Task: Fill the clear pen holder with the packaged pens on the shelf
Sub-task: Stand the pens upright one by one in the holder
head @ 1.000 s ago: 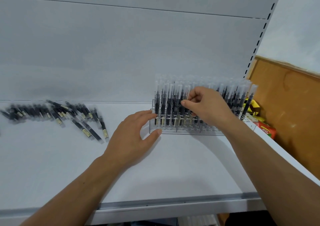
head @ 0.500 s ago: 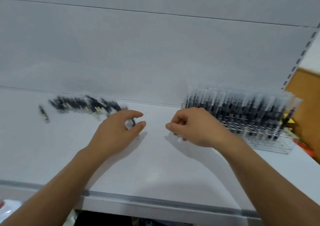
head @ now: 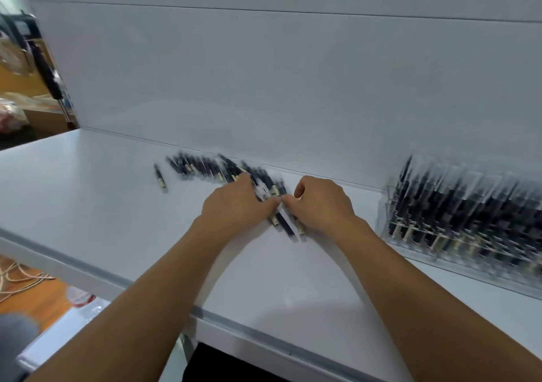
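I found the right grip curled round several black packaged pens on the white shelf, presumably gathering a batch; left grip alongside (hold blurred, I could not tell). The clear plastic pen holder stood nearly full, well right.

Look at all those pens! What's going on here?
A person is stocking a white shelf. Both the left hand and the right hand are on a pile of loose black pens in clear wrappers, the right one curling round a few; the left's grip is blurred. Off to the right, a clear plastic pen holder already stands packed with upright pens.
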